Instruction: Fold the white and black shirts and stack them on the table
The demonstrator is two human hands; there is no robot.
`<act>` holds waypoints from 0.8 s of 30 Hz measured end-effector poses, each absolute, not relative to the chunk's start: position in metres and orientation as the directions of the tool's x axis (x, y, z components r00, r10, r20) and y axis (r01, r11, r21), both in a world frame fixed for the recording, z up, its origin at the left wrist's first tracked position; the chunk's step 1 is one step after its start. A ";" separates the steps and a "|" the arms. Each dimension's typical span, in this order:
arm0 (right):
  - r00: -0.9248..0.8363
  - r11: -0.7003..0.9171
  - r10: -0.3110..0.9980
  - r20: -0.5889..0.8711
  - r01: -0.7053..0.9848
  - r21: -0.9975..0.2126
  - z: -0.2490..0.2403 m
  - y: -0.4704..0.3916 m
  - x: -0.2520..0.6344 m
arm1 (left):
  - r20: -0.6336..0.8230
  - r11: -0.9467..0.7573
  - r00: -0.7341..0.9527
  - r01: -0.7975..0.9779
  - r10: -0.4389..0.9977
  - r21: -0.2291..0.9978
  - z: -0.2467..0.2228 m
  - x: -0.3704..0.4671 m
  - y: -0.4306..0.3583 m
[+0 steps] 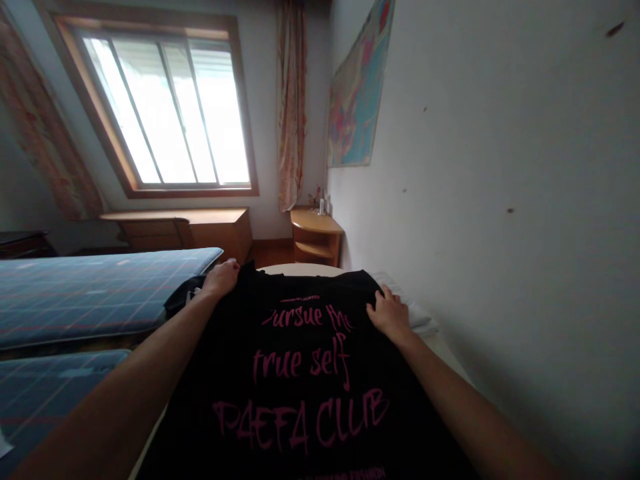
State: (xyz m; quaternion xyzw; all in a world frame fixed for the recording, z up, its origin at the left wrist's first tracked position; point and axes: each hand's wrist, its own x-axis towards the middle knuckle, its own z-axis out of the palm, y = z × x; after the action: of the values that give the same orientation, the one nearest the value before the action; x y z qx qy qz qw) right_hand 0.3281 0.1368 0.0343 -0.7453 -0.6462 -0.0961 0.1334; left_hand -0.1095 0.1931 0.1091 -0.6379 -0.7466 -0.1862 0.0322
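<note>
Shirt (306, 380) spread between hands, print (301, 362) up; left hand (223, 277) pinching one shoulder, right hand (390, 312) other; spreading looks mostly done, cloth (179, 297) outside left hand bunched

Mattress (100, 291) left of shirt (305, 380), wall (500, 147) right

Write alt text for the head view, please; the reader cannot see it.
A person's left hand and right hand touch the upper sides of a black shirt, spread out, with pink lettering. A blue mattress lies at left; beyond are a window and a wall map.
</note>
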 end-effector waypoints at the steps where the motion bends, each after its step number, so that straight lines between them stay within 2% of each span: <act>1: 0.121 -0.111 0.936 0.332 0.993 -0.048 0.035 0.134 0.326 | 0.266 0.098 -0.151 0.974 0.952 0.205 0.106 -0.109 0.193; 3: 0.015 -0.013 0.928 0.372 1.000 -0.009 0.035 0.125 0.315 | 0.246 0.065 -0.100 0.987 0.964 0.144 0.101 -0.106 0.188; 5: -0.137 0.151 0.920 0.367 0.989 -0.010 0.036 0.110 0.295 | 0.250 0.036 -0.059 0.995 0.966 0.094 0.098 -0.102 0.179; 8: -0.374 0.420 0.878 0.299 0.901 -0.109 0.036 0.073 0.252 | 0.292 -0.009 0.000 1.000 0.956 0.030 0.097 -0.094 0.158; 10: -0.565 0.613 0.785 0.254 0.767 -0.188 0.035 0.040 0.223 | 0.332 -0.027 0.026 1.000 0.943 -0.003 0.099 -0.088 0.142; 12: -0.688 0.723 0.689 0.227 0.637 -0.267 0.034 0.005 0.199 | 0.389 -0.014 0.025 0.999 0.921 -0.032 0.100 -0.084 0.123; 15: -0.844 0.821 0.517 0.141 0.443 -0.360 0.030 -0.038 0.178 | 0.485 0.025 0.004 0.998 0.874 -0.053 0.099 -0.084 0.094; 17: -0.891 0.844 0.445 0.093 0.382 -0.378 0.028 -0.056 0.173 | 0.480 0.063 -0.042 0.998 0.876 -0.026 0.093 -0.090 0.074; 21: -0.855 0.838 0.507 0.107 0.461 -0.291 0.031 -0.075 0.166 | 0.314 0.202 -0.196 0.979 0.929 0.013 0.073 -0.111 0.037; 24: -0.869 0.885 0.451 0.203 0.408 -0.222 0.033 -0.091 0.152 | 0.200 0.265 -0.265 0.964 0.943 0.026 0.057 -0.127 0.017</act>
State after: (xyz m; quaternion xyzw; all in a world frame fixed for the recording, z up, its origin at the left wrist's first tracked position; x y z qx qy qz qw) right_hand 0.1523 -0.0913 0.0327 -0.2232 -0.9628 0.0865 0.1252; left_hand -0.1273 0.0169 0.0570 -0.6020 -0.7920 -0.0709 0.0722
